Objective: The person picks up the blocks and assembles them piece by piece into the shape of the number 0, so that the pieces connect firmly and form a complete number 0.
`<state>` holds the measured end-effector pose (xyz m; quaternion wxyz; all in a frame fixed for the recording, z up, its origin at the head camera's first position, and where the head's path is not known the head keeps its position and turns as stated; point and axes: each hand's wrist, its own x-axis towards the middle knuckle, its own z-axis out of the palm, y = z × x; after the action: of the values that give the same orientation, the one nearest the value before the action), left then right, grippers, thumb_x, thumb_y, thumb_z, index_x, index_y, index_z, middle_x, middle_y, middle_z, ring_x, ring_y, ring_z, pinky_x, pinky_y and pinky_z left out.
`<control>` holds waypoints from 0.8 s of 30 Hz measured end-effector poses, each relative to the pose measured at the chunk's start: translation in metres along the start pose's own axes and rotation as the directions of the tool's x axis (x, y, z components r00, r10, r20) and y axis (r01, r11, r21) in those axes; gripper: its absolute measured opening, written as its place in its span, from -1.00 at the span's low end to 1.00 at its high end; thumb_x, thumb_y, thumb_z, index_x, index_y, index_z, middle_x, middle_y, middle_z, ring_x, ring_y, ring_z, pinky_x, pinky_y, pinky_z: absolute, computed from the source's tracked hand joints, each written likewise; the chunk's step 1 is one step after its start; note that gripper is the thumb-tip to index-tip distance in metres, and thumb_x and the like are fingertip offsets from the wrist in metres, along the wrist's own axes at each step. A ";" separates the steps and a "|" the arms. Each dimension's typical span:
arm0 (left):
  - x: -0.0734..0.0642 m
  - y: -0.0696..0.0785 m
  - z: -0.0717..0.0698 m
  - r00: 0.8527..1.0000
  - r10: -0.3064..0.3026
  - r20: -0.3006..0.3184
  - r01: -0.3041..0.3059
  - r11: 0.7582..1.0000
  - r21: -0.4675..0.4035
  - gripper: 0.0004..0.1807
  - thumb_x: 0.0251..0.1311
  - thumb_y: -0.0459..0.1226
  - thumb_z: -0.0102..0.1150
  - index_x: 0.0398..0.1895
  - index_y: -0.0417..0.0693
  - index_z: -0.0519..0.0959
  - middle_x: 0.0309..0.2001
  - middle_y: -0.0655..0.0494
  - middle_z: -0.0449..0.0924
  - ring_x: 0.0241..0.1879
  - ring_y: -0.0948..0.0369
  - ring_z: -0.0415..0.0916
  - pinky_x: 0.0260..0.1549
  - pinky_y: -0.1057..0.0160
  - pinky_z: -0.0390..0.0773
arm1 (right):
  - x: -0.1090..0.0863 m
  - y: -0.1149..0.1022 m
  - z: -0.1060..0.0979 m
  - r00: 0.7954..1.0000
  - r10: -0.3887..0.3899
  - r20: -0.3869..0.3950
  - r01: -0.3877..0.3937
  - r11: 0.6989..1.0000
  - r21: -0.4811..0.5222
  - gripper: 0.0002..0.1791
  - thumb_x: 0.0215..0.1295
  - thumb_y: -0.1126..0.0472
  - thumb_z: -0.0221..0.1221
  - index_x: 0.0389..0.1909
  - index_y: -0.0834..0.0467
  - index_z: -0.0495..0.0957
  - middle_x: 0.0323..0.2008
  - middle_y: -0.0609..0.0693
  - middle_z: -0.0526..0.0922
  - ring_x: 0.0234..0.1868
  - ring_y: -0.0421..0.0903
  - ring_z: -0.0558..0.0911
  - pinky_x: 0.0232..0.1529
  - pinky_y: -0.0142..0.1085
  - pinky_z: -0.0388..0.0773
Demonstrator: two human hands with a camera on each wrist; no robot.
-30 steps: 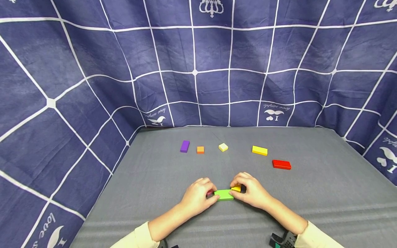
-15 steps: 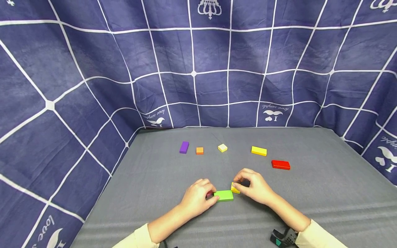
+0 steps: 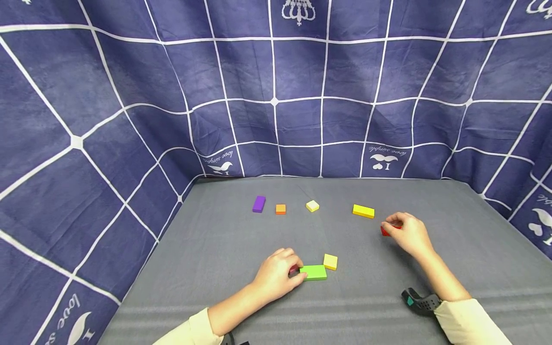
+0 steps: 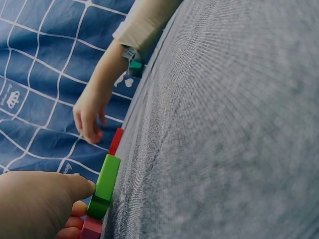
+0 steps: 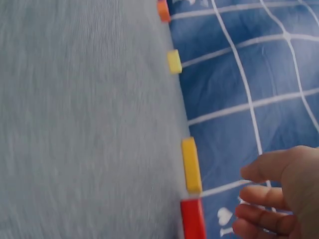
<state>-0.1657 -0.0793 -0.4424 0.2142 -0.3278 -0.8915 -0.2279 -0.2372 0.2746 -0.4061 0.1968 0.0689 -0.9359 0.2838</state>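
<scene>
My left hand (image 3: 276, 273) pinches the left end of a green block (image 3: 314, 272) between thumb and fingers. Beside it, partly hidden by that hand, is a pinkish-red block (image 4: 91, 229). A small yellow square block (image 3: 330, 261) lies at the green block's right end. Farther right, my right hand (image 3: 407, 235) is over a red block (image 3: 385, 232) and partly covers it. In the right wrist view its thumb and fingers stand apart with nothing between them, to the side of the red block (image 5: 193, 219).
A yellow oblong block (image 3: 363, 211), a pale yellow block (image 3: 312, 206), an orange block (image 3: 281, 209) and a purple block (image 3: 258, 204) lie farther back on the grey cloth (image 3: 207, 239). A blue gridded curtain (image 3: 297, 124) hangs behind the table and along its sides.
My right hand has let go of the small yellow block beside the green one and moved right and away to the red block. The left hand stays at the green block.
</scene>
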 end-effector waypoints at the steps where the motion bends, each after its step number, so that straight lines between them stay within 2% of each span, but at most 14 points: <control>1: 0.000 0.000 0.000 1.000 0.000 0.001 0.000 1.000 -0.002 -0.83 -0.05 -0.14 0.46 -0.46 0.05 0.64 -0.52 0.30 0.38 -0.45 0.36 0.29 -0.47 0.45 0.32 | 0.000 0.003 -0.001 1.000 0.026 0.005 -0.026 1.000 -0.013 -0.81 0.18 0.21 0.25 -0.32 0.29 0.63 -0.36 0.16 0.64 -0.34 0.11 0.61 -0.32 -0.09 0.45; 5: 0.000 0.000 0.000 1.000 0.001 0.002 -0.001 1.000 -0.004 -0.83 -0.05 -0.15 0.46 -0.46 0.05 0.64 -0.52 0.30 0.39 -0.45 0.37 0.29 -0.46 0.45 0.32 | -0.002 0.012 -0.002 0.994 0.111 0.002 -0.110 0.991 -0.073 -0.69 0.19 0.13 0.23 -0.28 0.34 0.61 -0.31 0.29 0.60 -0.28 0.22 0.57 -0.29 0.02 0.44; 8: 0.000 0.000 0.000 1.000 0.005 0.002 -0.005 1.000 -0.004 -0.83 -0.05 -0.15 0.46 -0.45 0.05 0.64 -0.52 0.29 0.39 -0.45 0.37 0.29 -0.46 0.46 0.32 | -0.004 0.015 0.001 0.986 0.166 0.007 -0.164 0.980 -0.116 -0.52 0.20 -0.01 0.24 -0.22 0.40 0.57 -0.26 0.37 0.55 -0.22 0.29 0.54 -0.27 0.10 0.44; 12: 0.000 0.000 0.000 1.000 0.009 0.002 -0.009 1.000 -0.001 -0.83 -0.05 -0.14 0.45 -0.46 0.05 0.64 -0.52 0.30 0.38 -0.45 0.37 0.29 -0.47 0.45 0.32 | -0.006 0.017 0.005 0.973 0.228 0.026 -0.222 0.964 -0.144 -0.36 0.19 -0.15 0.22 -0.14 0.43 0.52 -0.23 0.40 0.49 -0.20 0.34 0.51 -0.29 0.11 0.44; 18: 0.001 0.000 -0.001 1.000 0.006 0.011 -0.006 1.000 0.001 -0.83 -0.04 -0.14 0.45 -0.46 0.05 0.64 -0.53 0.30 0.38 -0.44 0.37 0.29 -0.47 0.45 0.32 | -0.009 0.022 0.013 0.969 0.247 0.013 -0.242 0.959 -0.149 -0.31 0.15 -0.22 0.23 -0.13 0.41 0.51 -0.26 0.39 0.48 -0.20 0.35 0.50 -0.31 0.08 0.42; 24: 0.001 0.001 -0.002 1.000 0.014 0.001 -0.014 1.000 0.001 -0.82 -0.05 -0.14 0.46 -0.45 0.03 0.65 -0.52 0.28 0.39 -0.44 0.35 0.30 -0.46 0.42 0.35 | -0.010 0.023 0.017 0.967 0.256 0.015 -0.250 0.954 -0.163 -0.30 0.13 -0.18 0.26 -0.10 0.43 0.48 -0.26 0.39 0.46 -0.17 0.37 0.45 -0.27 0.11 0.40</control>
<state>-0.1655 -0.0793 -0.4403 0.2157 -0.3339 -0.8893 -0.2260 -0.2393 0.2839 -0.4349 0.1469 -0.0622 -0.9602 0.2292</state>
